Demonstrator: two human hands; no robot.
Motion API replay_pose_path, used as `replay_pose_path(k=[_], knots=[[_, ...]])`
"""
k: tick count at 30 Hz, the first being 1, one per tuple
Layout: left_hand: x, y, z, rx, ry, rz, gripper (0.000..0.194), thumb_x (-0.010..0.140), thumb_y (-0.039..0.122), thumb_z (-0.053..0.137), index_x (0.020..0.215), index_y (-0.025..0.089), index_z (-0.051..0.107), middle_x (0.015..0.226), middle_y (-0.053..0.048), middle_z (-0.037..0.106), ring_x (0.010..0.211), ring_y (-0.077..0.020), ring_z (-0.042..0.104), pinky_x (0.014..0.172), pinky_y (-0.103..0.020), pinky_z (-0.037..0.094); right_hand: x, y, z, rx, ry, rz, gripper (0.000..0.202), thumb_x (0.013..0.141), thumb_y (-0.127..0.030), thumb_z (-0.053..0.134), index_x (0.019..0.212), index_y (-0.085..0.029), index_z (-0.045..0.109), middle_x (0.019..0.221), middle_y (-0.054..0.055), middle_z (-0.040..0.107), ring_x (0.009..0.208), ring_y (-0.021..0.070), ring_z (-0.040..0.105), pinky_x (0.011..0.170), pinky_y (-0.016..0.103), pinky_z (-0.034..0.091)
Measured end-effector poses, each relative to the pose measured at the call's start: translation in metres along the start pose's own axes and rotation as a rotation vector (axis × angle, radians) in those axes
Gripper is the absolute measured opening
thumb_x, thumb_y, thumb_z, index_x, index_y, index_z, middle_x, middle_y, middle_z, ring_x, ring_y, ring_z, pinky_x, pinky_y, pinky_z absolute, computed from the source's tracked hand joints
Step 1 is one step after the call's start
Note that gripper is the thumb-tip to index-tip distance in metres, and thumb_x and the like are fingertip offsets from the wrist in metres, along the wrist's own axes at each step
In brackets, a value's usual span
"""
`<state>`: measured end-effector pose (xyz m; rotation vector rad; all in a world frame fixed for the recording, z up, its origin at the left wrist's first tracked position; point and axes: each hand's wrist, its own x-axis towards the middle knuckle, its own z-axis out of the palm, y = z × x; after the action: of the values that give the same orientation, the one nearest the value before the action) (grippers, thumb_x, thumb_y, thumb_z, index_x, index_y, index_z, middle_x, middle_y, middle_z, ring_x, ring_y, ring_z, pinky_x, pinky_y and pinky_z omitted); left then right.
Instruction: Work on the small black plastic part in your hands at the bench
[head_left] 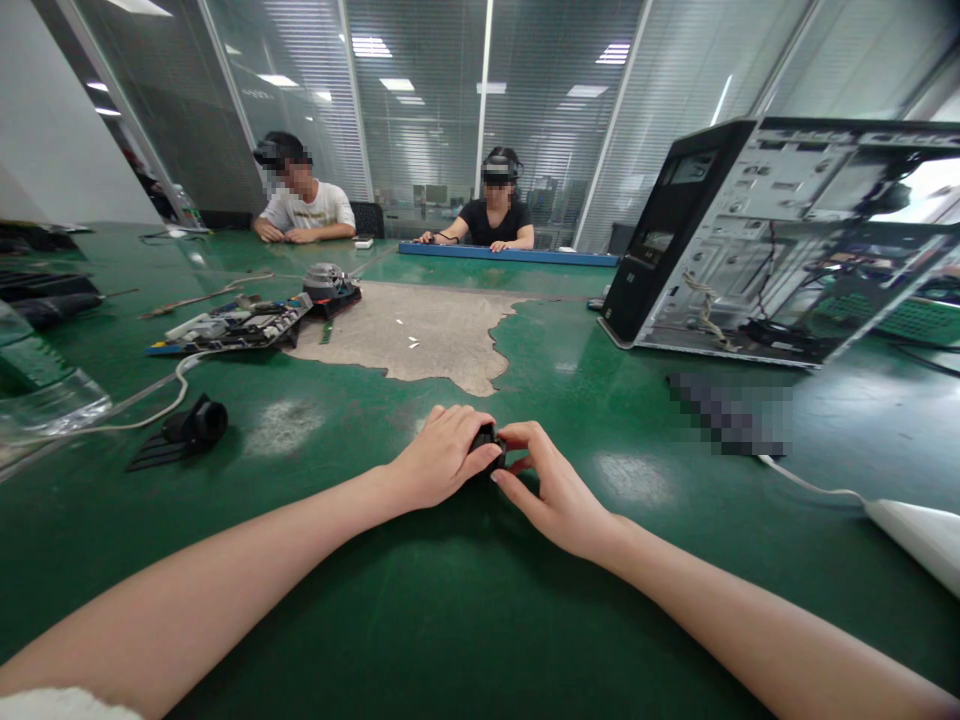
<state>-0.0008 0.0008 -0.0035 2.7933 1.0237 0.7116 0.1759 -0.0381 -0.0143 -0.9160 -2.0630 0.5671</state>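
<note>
A small black part (486, 440), rounded and partly covered by fingers, is between my two hands just above the green tabletop. My left hand (442, 455) is closed around it from the left, thumb along its near side. From the right, my right hand (551, 480) curves in, thumb and index finger bent toward the part's right edge. Its fingertips are at or against that edge; whether they pinch it is hard to see. What exactly the part is does not show. To the left lies a black piece with a round barrel and a flat slotted base (196, 425).
An open computer case (675, 240) stands at the right. A circuit board (236, 325) and a cooling fan (330, 285) lie at the left on a worn beige patch (420, 335). A plastic bottle (45, 375) is far left. Two people sit across the table (337, 620).
</note>
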Motion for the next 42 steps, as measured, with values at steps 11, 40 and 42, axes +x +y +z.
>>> replay_pose_path(k=[11, 40, 42], knots=[[0.0004, 0.0001, 0.0005, 0.016, 0.008, 0.002, 0.044, 0.091, 0.045, 0.018, 0.109, 0.014, 0.043, 0.095, -0.008, 0.053, 0.087, -0.0199, 0.046, 0.077, -0.034, 0.032, -0.0034, -0.0061, -0.0035, -0.197, 0.013, -0.127, 0.018, 0.084, -0.017, 0.044, 0.102, -0.022, 0.044, 0.108, 0.01, 0.045, 0.101, 0.0223, 0.049, 0.085, 0.042, 0.047], [0.0004, -0.001, 0.0011, 0.001, 0.005, 0.003, 0.043, 0.091, 0.045, 0.018, 0.109, 0.014, 0.043, 0.095, -0.007, 0.053, 0.087, -0.0199, 0.045, 0.078, -0.035, 0.031, 0.0, 0.0012, -0.0008, 0.024, -0.009, 0.034, 0.028, 0.082, -0.019, 0.049, 0.108, -0.021, 0.039, 0.102, 0.007, 0.046, 0.091, 0.0172, 0.053, 0.072, 0.033, 0.053], [0.0006, -0.0014, 0.0016, 0.002, 0.005, 0.004, 0.043, 0.091, 0.045, 0.018, 0.109, 0.015, 0.042, 0.095, -0.007, 0.053, 0.087, -0.02, 0.045, 0.078, -0.035, 0.031, 0.0003, 0.0024, -0.0005, 0.05, -0.034, 0.063, 0.027, 0.082, -0.02, 0.049, 0.107, -0.022, 0.038, 0.099, 0.006, 0.047, 0.089, 0.0167, 0.055, 0.073, 0.034, 0.053]])
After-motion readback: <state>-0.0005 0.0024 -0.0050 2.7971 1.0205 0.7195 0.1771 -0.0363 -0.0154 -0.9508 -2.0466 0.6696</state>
